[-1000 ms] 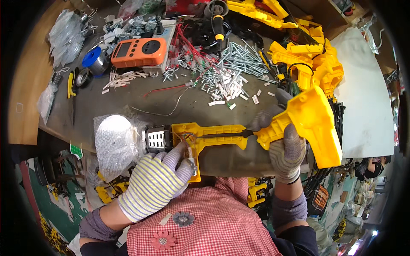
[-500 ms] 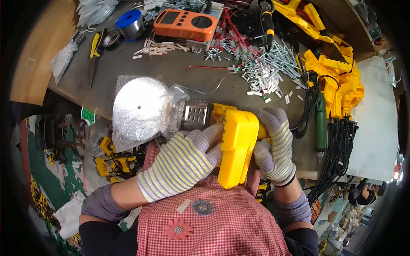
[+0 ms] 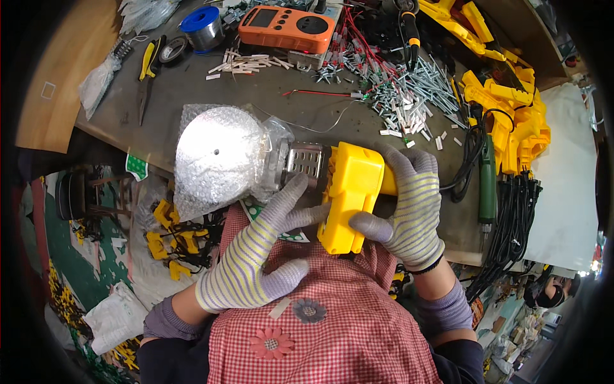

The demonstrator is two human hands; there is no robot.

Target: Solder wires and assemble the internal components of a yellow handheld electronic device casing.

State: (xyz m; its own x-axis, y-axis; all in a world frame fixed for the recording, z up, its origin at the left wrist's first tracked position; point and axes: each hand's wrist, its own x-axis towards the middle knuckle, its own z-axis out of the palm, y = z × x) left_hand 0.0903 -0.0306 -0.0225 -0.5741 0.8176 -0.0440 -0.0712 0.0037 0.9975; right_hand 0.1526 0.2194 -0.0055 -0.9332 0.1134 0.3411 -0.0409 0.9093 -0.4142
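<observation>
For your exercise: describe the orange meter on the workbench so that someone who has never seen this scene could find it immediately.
Start at the grey workbench and look to its far edge, beyond the gloved hands. The orange multimeter lies flat there, just right of a blue-capped spool of wire. It is the only orange thing, with a small screen and round dial; the tool housings nearby are yellow.

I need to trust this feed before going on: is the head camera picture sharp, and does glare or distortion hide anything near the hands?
Head view: sharp at the centre, with the left hand, right hand and yellow tool housing crisp; strong fisheye bending at the bench edge, dark corners; bright glare on the bubble-wrapped silver disc washes out its surface; lighting even, shadows soft.
</observation>
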